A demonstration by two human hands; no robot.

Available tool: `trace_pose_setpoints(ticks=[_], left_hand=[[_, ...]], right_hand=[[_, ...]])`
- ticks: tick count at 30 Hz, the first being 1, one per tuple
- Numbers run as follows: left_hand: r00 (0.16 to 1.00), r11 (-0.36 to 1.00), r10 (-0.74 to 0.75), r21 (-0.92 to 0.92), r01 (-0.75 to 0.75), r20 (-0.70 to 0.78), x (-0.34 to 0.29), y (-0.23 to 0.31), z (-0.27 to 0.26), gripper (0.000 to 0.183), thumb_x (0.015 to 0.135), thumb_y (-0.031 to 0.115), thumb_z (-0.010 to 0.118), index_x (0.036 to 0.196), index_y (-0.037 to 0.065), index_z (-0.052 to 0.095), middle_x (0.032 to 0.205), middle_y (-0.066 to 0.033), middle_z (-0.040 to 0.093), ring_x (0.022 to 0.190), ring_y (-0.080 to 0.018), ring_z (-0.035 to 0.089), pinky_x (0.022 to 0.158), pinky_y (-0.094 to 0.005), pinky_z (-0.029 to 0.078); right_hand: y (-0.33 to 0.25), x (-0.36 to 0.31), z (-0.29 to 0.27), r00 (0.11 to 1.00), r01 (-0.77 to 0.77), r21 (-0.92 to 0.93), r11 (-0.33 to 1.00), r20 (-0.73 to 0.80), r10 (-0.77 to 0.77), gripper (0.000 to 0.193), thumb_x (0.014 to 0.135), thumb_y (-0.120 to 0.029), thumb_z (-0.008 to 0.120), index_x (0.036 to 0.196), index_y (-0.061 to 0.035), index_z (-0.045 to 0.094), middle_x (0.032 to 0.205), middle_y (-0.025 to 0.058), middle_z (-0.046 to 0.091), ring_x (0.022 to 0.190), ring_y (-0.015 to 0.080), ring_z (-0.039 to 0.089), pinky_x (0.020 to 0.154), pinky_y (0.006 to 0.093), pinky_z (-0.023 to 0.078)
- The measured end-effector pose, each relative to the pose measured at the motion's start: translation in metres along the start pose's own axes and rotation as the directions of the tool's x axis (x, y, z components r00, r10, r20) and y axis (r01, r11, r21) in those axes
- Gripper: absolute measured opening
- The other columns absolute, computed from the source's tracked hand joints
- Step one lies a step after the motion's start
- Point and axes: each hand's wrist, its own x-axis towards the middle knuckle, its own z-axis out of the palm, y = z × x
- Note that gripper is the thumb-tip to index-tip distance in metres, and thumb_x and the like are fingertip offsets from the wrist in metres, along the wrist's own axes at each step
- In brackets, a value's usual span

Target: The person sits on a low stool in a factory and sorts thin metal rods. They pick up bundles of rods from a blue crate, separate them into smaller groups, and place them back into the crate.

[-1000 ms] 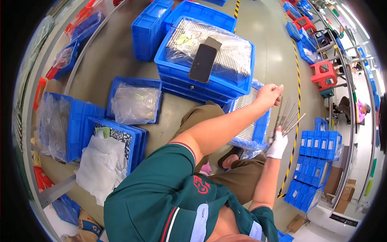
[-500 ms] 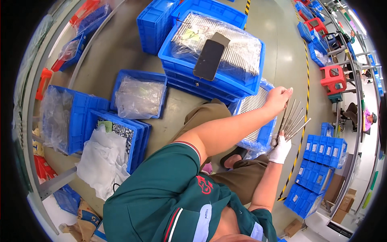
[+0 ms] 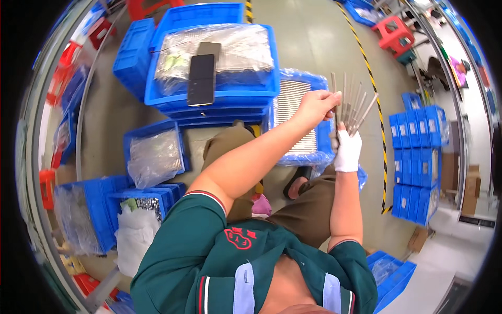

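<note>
My right hand (image 3: 349, 152), in a white fingerless-looking glove, is closed around the lower ends of several thin metal rods (image 3: 357, 107). The rods fan out upward from its grip. My bare left hand (image 3: 316, 109) has thumb and fingers pinched together at the leftmost rod of the fan. Beneath and left of my hands stands a blue crate (image 3: 314, 158), lined with clear plastic, where similar rods (image 3: 294, 104) lie in a close row. My left forearm passes over that crate's near left part.
Stacked blue crates (image 3: 209, 97) at the far left carry plastic-covered rods and a black phone (image 3: 201, 78). More crates stand at left: one with wrapped rods (image 3: 155, 152), one with small metal parts (image 3: 149, 205). Blue bins (image 3: 415, 165) are stacked at right, beyond yellow-black floor tape (image 3: 377, 99).
The whole view has swung, so crates and hands appear farther left. My left hand has come from above the rod tips down beside the leftmost rod. The right hand keeps its grip.
</note>
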Motion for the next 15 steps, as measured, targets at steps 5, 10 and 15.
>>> trace_pose_setpoints(ticks=[5,10,15], left_hand=[[0.994,0.991,-0.056,0.130,0.043,0.099,-0.002,-0.005,0.004,0.030,0.091,0.034,0.057,0.096,0.006,0.066,0.078,0.0001,0.060,0.066,-0.0078,0.055,0.059,-0.0222,0.045],[0.996,0.977,-0.024,0.214,0.006,0.083,-0.004,-0.010,0.004,0.029,0.089,0.035,0.058,0.095,0.007,0.066,0.081,0.0002,0.061,0.068,-0.0079,0.055,0.059,-0.0218,0.043],[0.998,0.988,0.020,0.151,-0.029,0.063,-0.008,-0.012,0.006,0.028,0.089,0.034,0.058,0.090,0.007,0.066,0.074,0.0012,0.060,0.066,-0.0072,0.054,0.059,-0.0226,0.041]], right_hand=[[-0.003,0.001,-0.008,0.999,0.027,0.042,0.999,-0.031,-0.026,0.012,0.087,-0.016,0.061,0.086,-0.0046,0.057,0.060,0.0005,0.054,0.045,0.0046,0.041,0.039,0.0200,0.030],[0.006,0.004,-0.012,0.999,0.030,0.048,0.998,-0.027,-0.029,0.012,0.087,-0.014,0.061,0.086,-0.0034,0.056,0.059,0.0005,0.053,0.046,0.0054,0.042,0.041,0.0212,0.031],[0.002,-0.002,-0.009,1.000,0.008,0.043,0.999,-0.014,-0.007,0.011,0.087,-0.013,0.061,0.085,-0.0039,0.056,0.059,0.0006,0.053,0.045,0.0055,0.042,0.041,0.0213,0.031]])
